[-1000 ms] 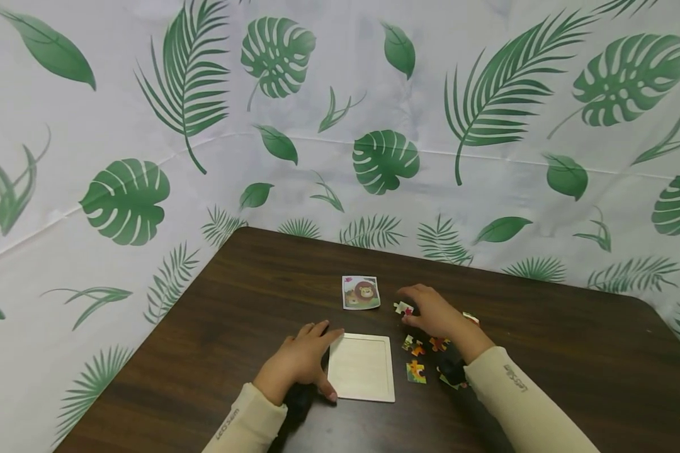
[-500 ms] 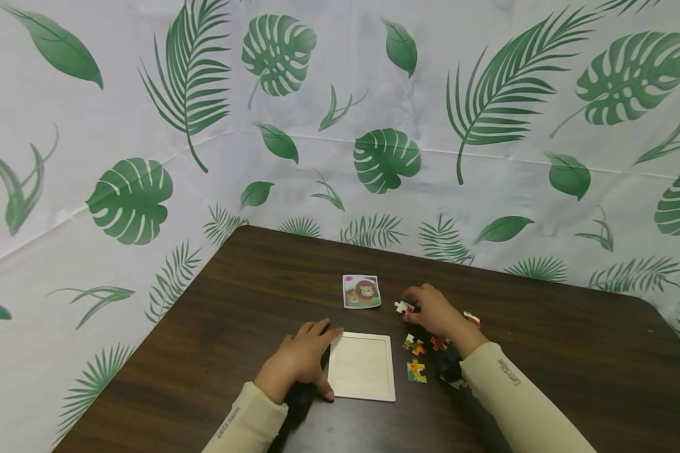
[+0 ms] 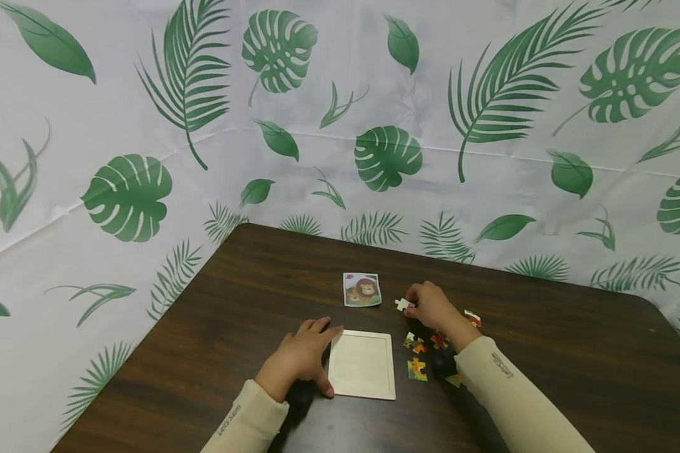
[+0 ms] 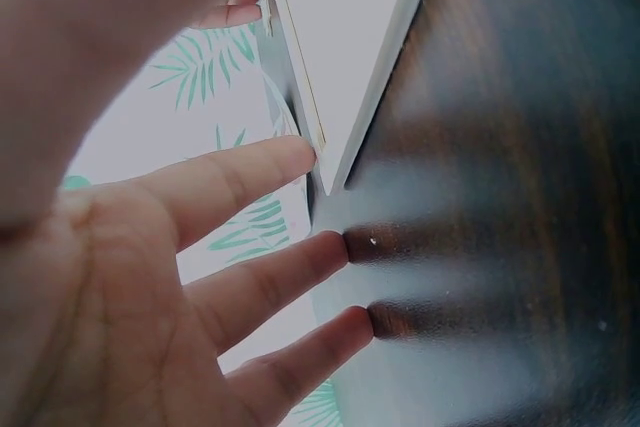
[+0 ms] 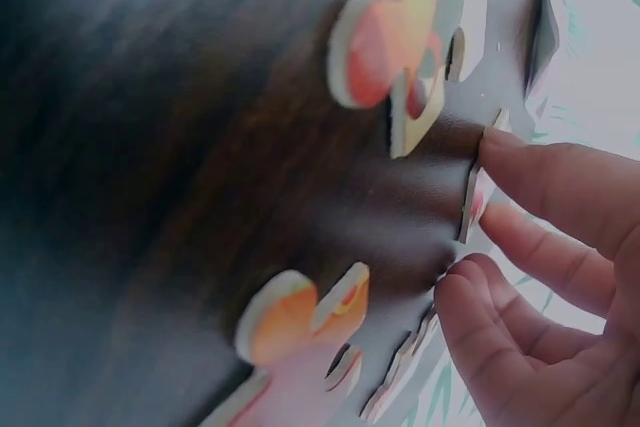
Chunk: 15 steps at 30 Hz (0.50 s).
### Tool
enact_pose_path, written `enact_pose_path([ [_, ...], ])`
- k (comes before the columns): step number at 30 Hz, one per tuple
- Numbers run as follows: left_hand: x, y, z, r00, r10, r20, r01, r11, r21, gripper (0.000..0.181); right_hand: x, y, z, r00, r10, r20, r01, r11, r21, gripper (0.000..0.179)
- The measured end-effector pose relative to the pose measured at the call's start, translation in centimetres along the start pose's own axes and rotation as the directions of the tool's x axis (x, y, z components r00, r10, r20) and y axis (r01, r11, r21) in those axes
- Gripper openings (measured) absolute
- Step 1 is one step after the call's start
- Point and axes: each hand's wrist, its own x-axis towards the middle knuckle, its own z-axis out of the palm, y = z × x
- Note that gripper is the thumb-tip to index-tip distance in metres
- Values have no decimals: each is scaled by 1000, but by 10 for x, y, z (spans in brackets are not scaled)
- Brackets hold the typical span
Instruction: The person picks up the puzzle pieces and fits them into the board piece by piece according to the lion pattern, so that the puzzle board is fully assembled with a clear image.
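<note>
My right hand (image 3: 435,308) pinches a white jigsaw puzzle piece (image 3: 402,304) with a pink patch, thumb and index finger at its edge. In the right wrist view that puzzle piece (image 5: 473,192) is close to the tabletop. My left hand (image 3: 299,360) lies spread at the left side of a square, pale wooden puzzle tray (image 3: 392,370). Its index finger meets the tray's far left corner and its thumb is at the near left corner. The left wrist view has the other straight fingers (image 4: 285,282) with their tips on the table, beside the tray's corner (image 4: 333,175).
Several loose puzzle pieces lie right of the tray, among them a green and orange piece (image 3: 417,370), a yellow and orange piece (image 3: 413,343) and a red-edged piece (image 3: 473,318). A lion picture card (image 3: 362,290) lies behind the tray. Leaf-print cloth (image 3: 328,100) hangs behind the dark table (image 3: 283,277).
My right hand has come down onto the white puzzle piece, and its thumb and index finger have closed on the edge. The left hand and tray have stayed put.
</note>
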Motion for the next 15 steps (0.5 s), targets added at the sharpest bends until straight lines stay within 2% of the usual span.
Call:
enact_pose_path([
  [15,0,1,-1,1000,-7,0,7,1000,13,106,-1,-6,-2,1000,25,5,-25,999,38,28],
])
